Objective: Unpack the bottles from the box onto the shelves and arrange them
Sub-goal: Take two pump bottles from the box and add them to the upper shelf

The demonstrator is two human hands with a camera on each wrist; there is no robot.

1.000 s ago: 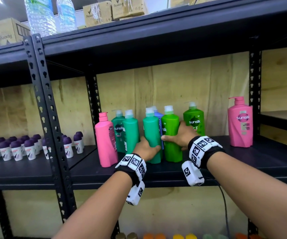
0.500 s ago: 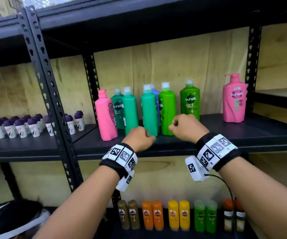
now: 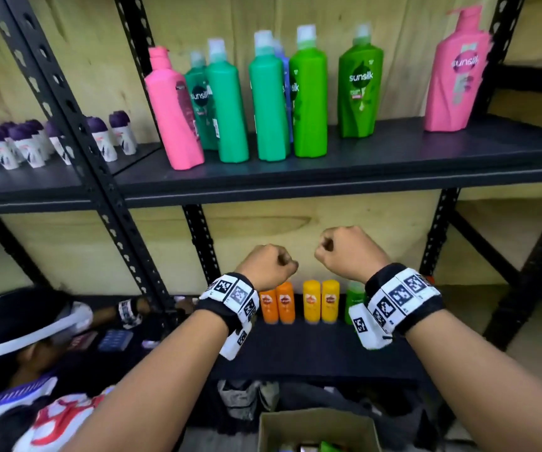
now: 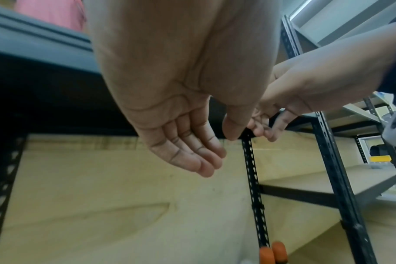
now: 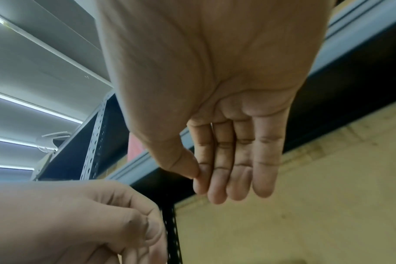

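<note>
From the head view both hands look like loose fists hanging below the middle shelf [image 3: 344, 172], but the wrist views show otherwise: the left hand [image 4: 188, 125] has its fingers [image 4: 192, 151] relaxed and only slightly bent, grip released and empty; the right hand [image 5: 215, 107] likewise holds nothing, fingers [image 5: 242, 160] nearly straight.

The bottles [image 3: 268, 102] stand upright on that shelf, pink and green, close together, with one pink pump bottle [image 3: 455, 73] well apart at the right. "sunsilk" reads on several labels.

The box [image 3: 315, 429] sits below, cut off by the frame edge, its contents hard to make out. Small orange and yellow bottles [image 3: 299, 305] line the lower shelf, partly hidden by the wrists.
</note>
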